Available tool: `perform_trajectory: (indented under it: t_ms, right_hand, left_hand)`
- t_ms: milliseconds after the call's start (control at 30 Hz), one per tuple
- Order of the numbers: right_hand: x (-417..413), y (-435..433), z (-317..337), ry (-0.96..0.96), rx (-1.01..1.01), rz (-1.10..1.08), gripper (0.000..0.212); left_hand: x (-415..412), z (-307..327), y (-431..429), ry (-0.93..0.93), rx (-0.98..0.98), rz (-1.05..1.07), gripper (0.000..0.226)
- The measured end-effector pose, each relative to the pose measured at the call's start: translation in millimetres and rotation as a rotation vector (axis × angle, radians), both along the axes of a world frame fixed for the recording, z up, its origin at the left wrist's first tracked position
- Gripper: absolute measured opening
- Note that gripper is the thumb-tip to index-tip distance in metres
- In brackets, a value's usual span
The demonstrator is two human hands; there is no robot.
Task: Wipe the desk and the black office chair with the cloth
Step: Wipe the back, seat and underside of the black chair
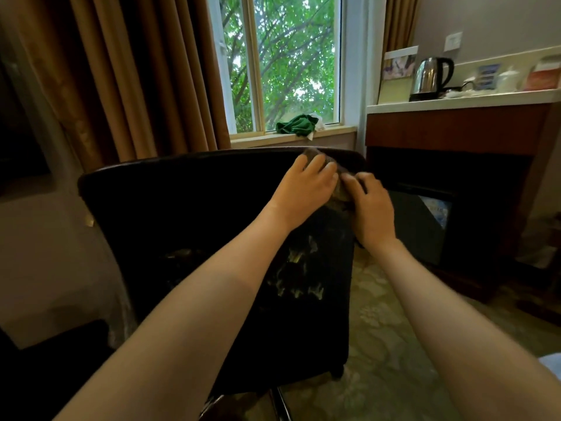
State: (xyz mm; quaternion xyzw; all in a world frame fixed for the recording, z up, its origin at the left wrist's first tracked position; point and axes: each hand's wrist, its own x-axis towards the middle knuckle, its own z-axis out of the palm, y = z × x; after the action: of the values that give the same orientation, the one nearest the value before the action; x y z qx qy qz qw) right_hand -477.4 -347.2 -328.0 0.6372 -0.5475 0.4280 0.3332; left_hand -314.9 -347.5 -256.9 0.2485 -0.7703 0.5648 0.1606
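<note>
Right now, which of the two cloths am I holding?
The brown cloth on the black chair back, gripped by your left hand and right hand; the green cloth lies bunched on the windowsill.

At black chair (182, 208) top corner — left hand (305, 188), right hand (372, 209) grip cloth (342, 193).
</note>
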Motion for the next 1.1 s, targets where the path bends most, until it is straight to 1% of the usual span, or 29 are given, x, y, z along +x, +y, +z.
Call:
perform_trajectory:
  t_ms: [33, 100, 167, 267, 300, 367, 433, 467, 533, 700, 767, 833, 900, 1033, 1100]
  right_hand:
    - [3, -6, -12, -0.033, 0.014, 0.011, 0.059]
    - [10, -15, -37, -0.071, 0.049, 0.043, 0.059]
    - [19, -20, -60, -0.099, 0.068, 0.078, 0.058]
    - [32, -18, -90, -0.126, 0.11, 0.112, 0.047]
    - [35, -16, -99, -0.133, 0.168, 0.121, 0.047]
    - [38, -12, -118, -0.137, 0.4, 0.137, 0.051]
    - [39, -6, -131, -0.123, 0.614, 0.131, 0.053]
    - [41, -3, -134, -0.109, 0.651, 0.131, 0.054]
    - [39, 2, -134, -0.108, 0.649, 0.124, 0.054]
    - [33, 11, -123, -0.103, 0.581, 0.067, 0.054]
    - [30, 16, -119, -0.105, 0.58, 0.059, 0.053]
    - [27, 20, -114, -0.097, 0.558, 0.054, 0.052]
    - [23, 22, -106, -0.102, 0.49, 0.039, 0.053]
    - [11, 20, -76, -0.156, 0.238, 0.02, 0.046]
    - [9, 15, -63, -0.254, 0.218, 0.039, 0.039]
  left_hand:
    - [3, -10, -5, -0.007, -0.005, -0.007, 0.026]
    - [11, -28, -12, -0.03, 0.018, 0.01, 0.031]
    - [19, -49, -14, -0.077, 0.045, 0.099, 0.039]
    - [28, -77, -10, -0.152, 0.074, 0.184, 0.046]
    - [30, -82, -8, -0.197, 0.09, 0.2, 0.045]
    - [27, -91, -6, -0.322, 0.13, 0.227, 0.04]
    - [17, -98, -6, -0.511, 0.196, 0.278, 0.04]
    - [14, -101, -5, -0.58, 0.21, 0.306, 0.042]
    - [6, -104, -1, -0.664, 0.183, 0.341, 0.043]
    - [-10, -105, 15, -0.85, 0.093, 0.376, 0.034]
    - [-18, -102, 20, -0.881, 0.081, 0.385, 0.033]
    - [-21, -98, 22, -0.876, 0.087, 0.373, 0.032]
    - [-20, -91, 19, -0.851, 0.07, 0.352, 0.031]
    - [-24, -70, 6, -0.756, -0.037, 0.321, 0.032]
    - [-26, -64, -4, -0.725, -0.049, 0.329, 0.032]
